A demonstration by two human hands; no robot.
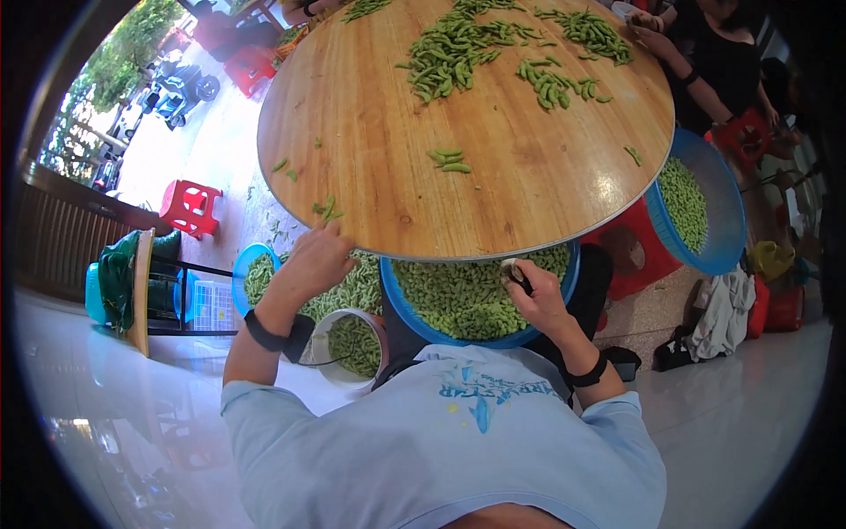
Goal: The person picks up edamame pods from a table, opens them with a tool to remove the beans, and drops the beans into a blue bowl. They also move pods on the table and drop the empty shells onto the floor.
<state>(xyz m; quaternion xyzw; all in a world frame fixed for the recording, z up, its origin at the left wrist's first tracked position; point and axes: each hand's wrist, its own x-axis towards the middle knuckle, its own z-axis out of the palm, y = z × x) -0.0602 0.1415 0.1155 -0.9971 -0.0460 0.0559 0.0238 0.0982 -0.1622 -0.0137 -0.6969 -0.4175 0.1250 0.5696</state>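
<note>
My left hand is at the near left edge of the round wooden table. Its fingers reach over the rim, slightly apart, just beside a few green soybean pods; nothing shows in its grasp. My right hand is closed around a small black-handled tool with a pale end, whose exact kind I cannot make out. That hand hovers over a blue basin of shelled green beans, partly under the table edge in front of my body.
Heaps of pods lie on the table's far side, where a person's hands work at the right. A white bucket of pods stands left of my lap. Another blue basin of beans and a red stool flank the table.
</note>
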